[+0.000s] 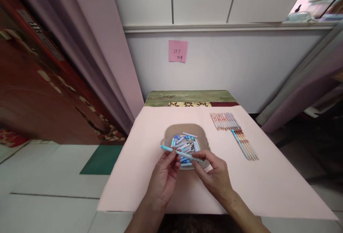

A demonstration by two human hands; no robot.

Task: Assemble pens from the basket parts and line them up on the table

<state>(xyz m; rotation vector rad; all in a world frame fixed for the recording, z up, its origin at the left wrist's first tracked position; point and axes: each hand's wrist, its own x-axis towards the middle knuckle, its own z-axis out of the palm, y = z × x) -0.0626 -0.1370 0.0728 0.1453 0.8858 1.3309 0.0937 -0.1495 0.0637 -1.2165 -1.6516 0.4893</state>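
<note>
A light blue pen (184, 154) is held crosswise between both hands, above the near part of a translucent tub. My left hand (166, 168) pinches it near its brighter blue end. At the paler end, the thumb and fingers of my right hand (213, 170) close on the barrel. Inside the tub (167, 133) lie several loose pen parts (184, 141) in blue, pale violet and white; my hands and the pen hide some of them. One assembled blue pen (240, 145) rests at the right, beside a row of brownish pens (249, 147).
Another row of patterned pens (225, 121) lies farther back at the right. Pink paper (144, 133) covers most of the table, whose green back edge (187, 95) meets the wall. A pink note (178, 51) sticks to that wall. Curtains (107, 40) hang at the left.
</note>
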